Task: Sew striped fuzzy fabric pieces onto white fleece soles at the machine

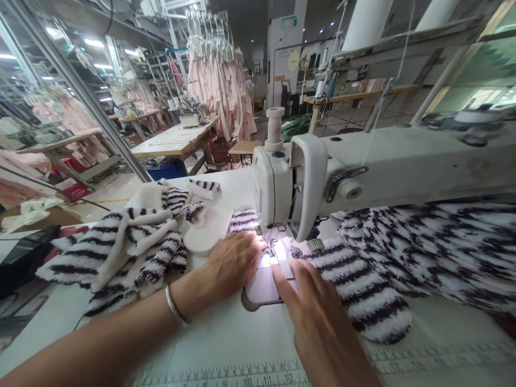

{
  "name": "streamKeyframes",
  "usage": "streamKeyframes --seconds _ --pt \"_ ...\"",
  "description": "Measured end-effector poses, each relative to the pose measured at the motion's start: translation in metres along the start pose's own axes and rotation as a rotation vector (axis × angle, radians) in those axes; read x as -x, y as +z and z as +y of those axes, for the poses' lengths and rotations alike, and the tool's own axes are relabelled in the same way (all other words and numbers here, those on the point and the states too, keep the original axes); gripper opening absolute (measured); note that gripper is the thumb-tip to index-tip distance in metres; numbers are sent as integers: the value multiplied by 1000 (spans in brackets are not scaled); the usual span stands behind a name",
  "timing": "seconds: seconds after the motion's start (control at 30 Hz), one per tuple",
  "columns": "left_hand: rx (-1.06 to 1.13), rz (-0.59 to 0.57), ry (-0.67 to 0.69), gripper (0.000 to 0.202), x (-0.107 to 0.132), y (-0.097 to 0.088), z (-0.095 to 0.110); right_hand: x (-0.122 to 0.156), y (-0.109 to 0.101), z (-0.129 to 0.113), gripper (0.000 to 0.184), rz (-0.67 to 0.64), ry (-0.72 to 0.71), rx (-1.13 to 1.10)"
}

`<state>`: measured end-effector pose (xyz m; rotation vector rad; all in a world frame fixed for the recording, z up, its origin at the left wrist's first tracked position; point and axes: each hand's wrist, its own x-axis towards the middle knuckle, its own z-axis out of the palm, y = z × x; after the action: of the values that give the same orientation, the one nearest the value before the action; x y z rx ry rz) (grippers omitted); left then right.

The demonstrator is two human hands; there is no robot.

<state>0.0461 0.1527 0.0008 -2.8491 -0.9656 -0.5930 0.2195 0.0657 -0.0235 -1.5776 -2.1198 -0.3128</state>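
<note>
My left hand [236, 263], a bangle at its wrist, reaches to the lit needle area of a white sewing machine [274, 183]. Its fingers are bent and pressed together, and whatever is under the fingertips is hidden. Just behind them lies a small black-and-white striped fluffy fabric piece [243, 219]. My right hand [316, 301] is at the metal needle plate [284, 260], index finger stretched over it and fingers apart. Against its outer side rests a long striped fluffy piece [366, 295] with a rounded end.
Striped fluffy pieces with white backing [137, 242] are heaped on the left of the white table [226, 338]. A larger striped pile [439, 242] sits under the machine arm. A printed ruler [245, 376] runs along the front. Pink garments [220, 91] hang beyond.
</note>
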Motion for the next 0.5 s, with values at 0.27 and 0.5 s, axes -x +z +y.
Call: streamKeyframes --seconds 0.27,0.5 --pt "-116 -66 -112 15 -2 -6 13 29 8 9 57 116 30 -4" --pt "-111 -28 -168 20 -4 2 19 26 22 23 33 322 -51 156"
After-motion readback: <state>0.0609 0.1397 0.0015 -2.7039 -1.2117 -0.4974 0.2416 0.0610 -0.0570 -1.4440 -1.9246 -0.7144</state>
